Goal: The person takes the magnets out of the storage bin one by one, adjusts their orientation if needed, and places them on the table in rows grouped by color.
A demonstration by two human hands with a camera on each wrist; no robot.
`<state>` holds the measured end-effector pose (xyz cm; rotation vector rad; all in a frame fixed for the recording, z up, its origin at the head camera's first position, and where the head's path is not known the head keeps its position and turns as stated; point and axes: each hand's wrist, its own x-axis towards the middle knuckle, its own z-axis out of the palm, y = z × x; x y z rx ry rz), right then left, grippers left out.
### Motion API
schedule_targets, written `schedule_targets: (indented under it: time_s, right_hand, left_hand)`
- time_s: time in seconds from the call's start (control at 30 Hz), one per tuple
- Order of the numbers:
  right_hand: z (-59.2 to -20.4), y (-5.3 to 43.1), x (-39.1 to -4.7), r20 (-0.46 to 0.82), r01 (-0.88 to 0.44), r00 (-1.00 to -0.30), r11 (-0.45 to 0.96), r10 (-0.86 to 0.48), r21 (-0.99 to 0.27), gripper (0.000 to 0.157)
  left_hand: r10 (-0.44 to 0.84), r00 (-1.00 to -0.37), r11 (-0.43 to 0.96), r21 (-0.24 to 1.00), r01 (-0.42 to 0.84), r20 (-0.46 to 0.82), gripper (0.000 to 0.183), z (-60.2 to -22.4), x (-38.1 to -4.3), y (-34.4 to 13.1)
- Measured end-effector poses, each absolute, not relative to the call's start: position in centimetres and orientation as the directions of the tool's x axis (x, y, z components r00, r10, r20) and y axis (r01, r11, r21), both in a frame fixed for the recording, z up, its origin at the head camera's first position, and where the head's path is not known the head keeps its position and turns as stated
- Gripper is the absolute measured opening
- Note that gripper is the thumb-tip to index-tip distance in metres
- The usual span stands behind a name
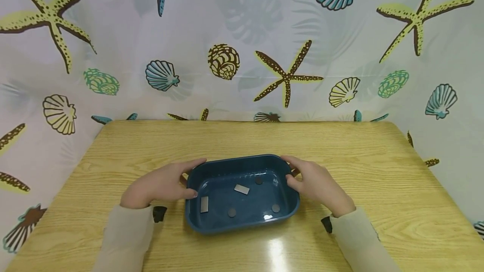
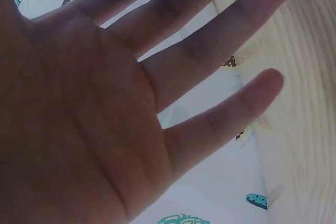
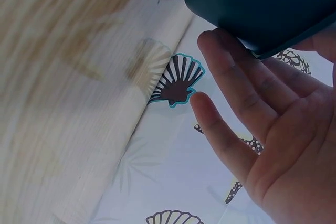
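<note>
A deep blue oblong dish point(image 1: 245, 221) is at the middle of the wooden table, slightly turned. On its floor lie two silvery rectangular pieces point(image 1: 242, 189) and three small dark discs point(image 1: 232, 212). My left hand point(image 1: 166, 181) holds the dish's left end, thumb over the rim and index finger along the far corner; its other fingers spread out straight in the left wrist view. At the right end my right hand point(image 1: 311, 179) grips the rim, thumb on the inner side. Its fingers point(image 3: 226, 66) touch the outer wall in the right wrist view. Whether the base touches the table cannot be told.
The wood-grain table point(image 1: 151, 142) reaches back to a white curtain point(image 1: 189, 24) printed with starfish and shells, which also hangs along both sides. Black straps point(image 1: 159, 213) show at both sleeve cuffs.
</note>
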<state>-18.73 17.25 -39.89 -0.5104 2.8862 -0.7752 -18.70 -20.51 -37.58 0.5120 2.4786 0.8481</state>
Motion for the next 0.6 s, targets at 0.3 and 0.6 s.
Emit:
schedule_targets:
  time_s: [0.3, 0.6]
  right_hand:
    - [-40.02, 17.27, -18.75, -0.018, -0.290, -0.937, 0.806, -0.349, -0.516, 0.056]
    - [-39.96, 17.19, -18.64, -0.020, -0.288, -0.937, 0.807, -0.348, -0.516, 0.056]
  left_hand:
    - [0.504, -0.789, 0.698, 0.704, 0.133, -0.351, 0.097, -37.25, -18.48, -20.85]
    - [0.508, -0.800, 0.716, 0.673, 0.187, -0.318, 0.090, -37.16, -18.48, -20.88]
